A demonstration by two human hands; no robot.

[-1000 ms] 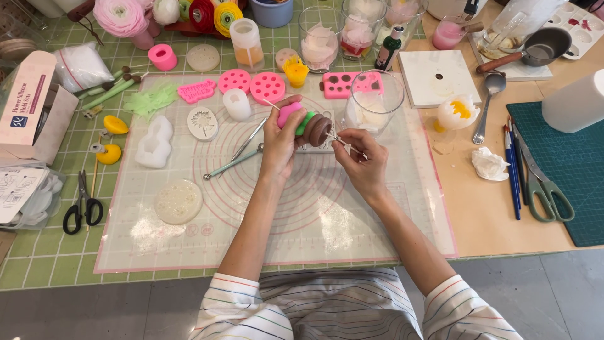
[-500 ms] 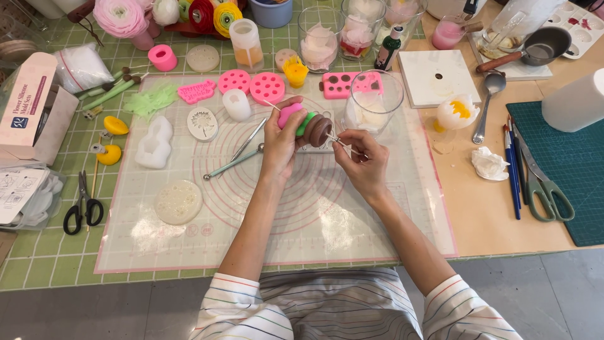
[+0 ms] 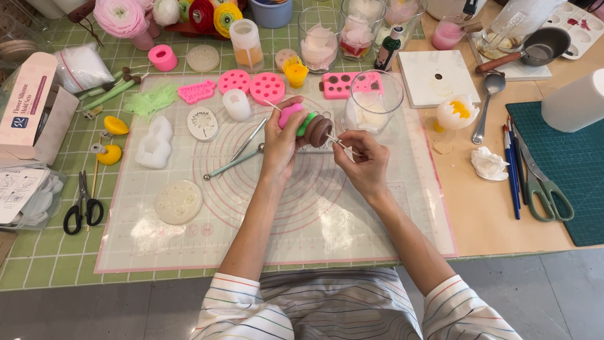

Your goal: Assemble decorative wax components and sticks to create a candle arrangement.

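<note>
Nothing has shifted since a second ago: the left hand (image 3: pixel 283 140) still grips the pink, green and brown mould (image 3: pixel 308 124) above the mat (image 3: pixel 277 233), and the right hand (image 3: pixel 360 160) still pinches a thin wick (image 3: pixel 340 143) at its brown end. At 9 o'clock lie two metal tools (image 3: pixel 242 151); at 1 o'clock a glass (image 3: pixel 375 101) stands close by.

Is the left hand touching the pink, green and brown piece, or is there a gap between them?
Touching. The head view shows the left hand wrapped around the pink end of the pink, green and brown piece, its fingers pressed on it with no gap.
</note>
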